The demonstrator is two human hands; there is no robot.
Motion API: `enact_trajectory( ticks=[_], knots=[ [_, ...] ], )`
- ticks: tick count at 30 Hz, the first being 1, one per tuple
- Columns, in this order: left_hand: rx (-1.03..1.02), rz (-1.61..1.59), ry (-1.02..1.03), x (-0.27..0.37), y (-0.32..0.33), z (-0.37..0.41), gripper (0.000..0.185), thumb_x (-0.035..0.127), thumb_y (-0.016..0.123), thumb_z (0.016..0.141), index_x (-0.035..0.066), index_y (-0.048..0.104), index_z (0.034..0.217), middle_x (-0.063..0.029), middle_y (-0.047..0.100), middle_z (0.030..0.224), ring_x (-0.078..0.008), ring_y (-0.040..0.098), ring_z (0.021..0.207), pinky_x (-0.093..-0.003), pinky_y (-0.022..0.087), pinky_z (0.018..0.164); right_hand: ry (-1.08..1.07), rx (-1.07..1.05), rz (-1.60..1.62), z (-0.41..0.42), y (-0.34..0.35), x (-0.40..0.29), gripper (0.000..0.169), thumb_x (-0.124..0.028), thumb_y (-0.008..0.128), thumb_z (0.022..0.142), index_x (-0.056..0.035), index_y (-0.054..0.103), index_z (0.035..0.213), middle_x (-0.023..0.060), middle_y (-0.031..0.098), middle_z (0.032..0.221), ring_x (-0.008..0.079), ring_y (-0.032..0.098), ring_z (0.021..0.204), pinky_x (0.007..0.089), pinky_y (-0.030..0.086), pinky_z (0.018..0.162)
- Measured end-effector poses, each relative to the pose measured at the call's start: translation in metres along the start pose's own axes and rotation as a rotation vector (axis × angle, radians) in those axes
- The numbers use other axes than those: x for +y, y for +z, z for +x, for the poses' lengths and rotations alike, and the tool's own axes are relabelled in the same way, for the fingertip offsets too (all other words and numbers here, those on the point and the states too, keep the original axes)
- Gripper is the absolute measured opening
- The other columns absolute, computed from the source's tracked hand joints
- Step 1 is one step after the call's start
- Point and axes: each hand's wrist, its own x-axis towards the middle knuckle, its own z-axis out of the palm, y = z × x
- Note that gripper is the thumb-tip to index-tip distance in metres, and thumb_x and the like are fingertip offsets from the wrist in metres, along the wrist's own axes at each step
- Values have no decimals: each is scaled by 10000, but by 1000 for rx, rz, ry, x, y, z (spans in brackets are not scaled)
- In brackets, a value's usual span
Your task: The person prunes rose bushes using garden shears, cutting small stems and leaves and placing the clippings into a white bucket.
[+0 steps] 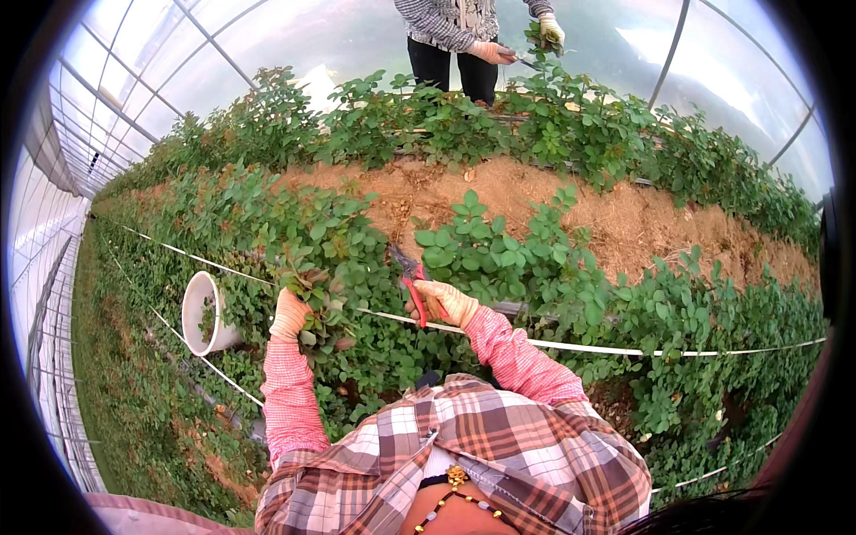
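My right hand (pixel 447 304), in a pale work glove, grips red-handled pruning shears (pixel 413 273). Their dark blades point up and to the left, beside the leafy rose bushes (pixel 468 247). In my gloved left hand (pixel 290 315) is a bunch of cut leafy stems (pixel 328 314), green with some reddish leaves. Foliage behind the bunch blends with it, so its far edge is hard to make out. Left of that hand, a white bucket (pixel 200 314) lies tipped among the plants, its mouth towards the left, with a few leaves inside.
White support straps (pixel 568 346) run along the plant row at about hand height. Beyond lies a straw-coloured mulched path (pixel 642 231), then another rose row (pixel 562 127). Across it stands a gloved co-worker (pixel 461 40) holding shears and leaves. Greenhouse film on metal hoops (pixel 669 53) curves behind.
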Motion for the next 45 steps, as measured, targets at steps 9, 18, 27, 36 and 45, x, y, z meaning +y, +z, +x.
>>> enact_trajectory(
  ticks=[9,18,27,36,45],
  knots=[
    [64,1436,-694,-155,21,-200,312,281,600,806,106,605,1066,-102,643,986,-294,606,892,-363,499,759,569,216,-256,-6,-27,126,554,-424,669,773,-71,449,1140,159,563,946,265,614,732,432,540,647],
    [830,712,-906,-174,117,-336,381,291,615,747,42,579,1033,-187,637,940,-348,597,909,-406,483,782,553,1,-1081,-52,-124,135,270,-306,492,877,-78,602,785,40,504,561,142,480,530,303,386,522],
    [822,676,-1096,-192,41,-296,506,415,529,816,17,555,1128,-196,621,1037,-342,591,971,-412,475,834,318,444,-568,-69,-138,142,287,-363,584,838,-90,573,750,30,542,626,161,487,542,298,408,521],
    [932,987,-461,-171,-311,-272,309,330,599,756,110,650,967,-165,647,921,-352,602,857,-394,487,759,218,616,-459,4,-48,182,309,-358,575,847,-49,578,838,102,602,751,223,569,653,335,479,608],
    [1479,1032,-121,34,-611,-206,868,186,712,717,98,208,1418,-211,327,1395,-340,366,1255,-398,333,1026,172,673,-228,74,49,240,424,-342,604,826,-94,456,1136,144,604,838,234,603,699,350,518,622]
  ],
)
